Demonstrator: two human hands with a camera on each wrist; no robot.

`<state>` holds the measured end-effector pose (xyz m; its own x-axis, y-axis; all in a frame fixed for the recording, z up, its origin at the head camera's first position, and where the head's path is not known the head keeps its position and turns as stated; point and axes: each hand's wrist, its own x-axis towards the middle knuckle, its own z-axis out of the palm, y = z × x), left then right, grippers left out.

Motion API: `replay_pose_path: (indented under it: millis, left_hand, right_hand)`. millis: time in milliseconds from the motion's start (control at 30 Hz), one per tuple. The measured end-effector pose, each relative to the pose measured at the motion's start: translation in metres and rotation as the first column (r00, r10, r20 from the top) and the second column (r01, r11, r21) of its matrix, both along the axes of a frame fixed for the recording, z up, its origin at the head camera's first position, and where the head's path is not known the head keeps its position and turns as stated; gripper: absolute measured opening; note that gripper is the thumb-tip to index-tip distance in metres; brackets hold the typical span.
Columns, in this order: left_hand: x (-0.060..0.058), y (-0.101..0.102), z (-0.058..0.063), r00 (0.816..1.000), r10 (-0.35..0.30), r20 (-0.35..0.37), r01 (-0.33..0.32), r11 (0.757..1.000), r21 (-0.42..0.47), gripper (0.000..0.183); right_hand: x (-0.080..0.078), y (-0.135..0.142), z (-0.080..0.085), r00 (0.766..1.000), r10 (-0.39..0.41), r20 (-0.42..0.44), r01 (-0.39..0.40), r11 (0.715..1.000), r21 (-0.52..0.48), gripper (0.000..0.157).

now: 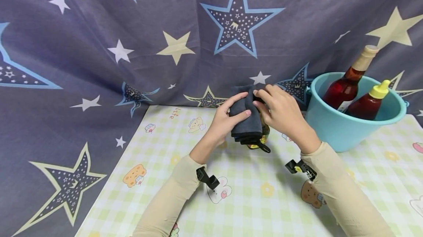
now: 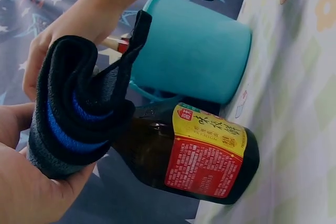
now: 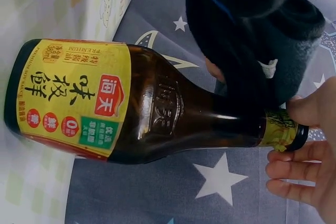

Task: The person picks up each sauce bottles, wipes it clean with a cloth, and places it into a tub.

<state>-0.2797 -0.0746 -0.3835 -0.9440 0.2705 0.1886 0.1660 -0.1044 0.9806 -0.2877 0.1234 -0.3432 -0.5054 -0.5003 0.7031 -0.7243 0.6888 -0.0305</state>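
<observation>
A brown glass soy sauce bottle [image 3: 152,103] with a yellow and red label stands upright on the table, mostly hidden behind a cloth in the head view. My right hand [image 1: 277,106] pinches its capped top between thumb and fingers. My left hand [image 1: 228,117] grips the folded dark grey cloth [image 1: 248,119], thumb on the near face. Black edging, a hanging loop and a blue inner layer show on the cloth [image 2: 79,114] in the left wrist view. It lies against the bottle's neck, on the left-hand side.
Right of the hands stands a light blue bucket [image 1: 343,134]. Inside it are a tall red-brown bottle [image 1: 342,90] and a squeeze bottle with a yellow nozzle [image 1: 365,106]. A checked tablecloth [image 1: 251,207] covers the table, and a star-patterned curtain [image 1: 148,20] hangs behind.
</observation>
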Motion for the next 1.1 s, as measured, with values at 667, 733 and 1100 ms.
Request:
replay_pose_path:
  millis: [667,733,1100]
  left_hand:
    - [-0.0019,-0.0055,-0.0059,0.952,0.006,-0.305,-0.137,0.902,-0.41,0.053]
    - [-0.002,-0.0062,-0.0065,0.946,0.003,-0.323,-0.159,0.875,-0.457,0.054]
    - [-0.0018,-0.0079,-0.0065,0.947,-0.032,-0.319,-0.155,0.824,-0.544,0.055]
  right_hand:
    - [0.0006,-0.0013,-0.0025,1.0,-0.025,-0.018,0.025,1.0,0.005,0.022]
    - [0.0011,-0.0017,-0.0026,0.999,-0.031,-0.012,0.031,0.999,0.006,0.022]
    - [0.0014,-0.0021,-0.0019,0.999,-0.027,-0.026,0.027,1.0,0.006,0.021]
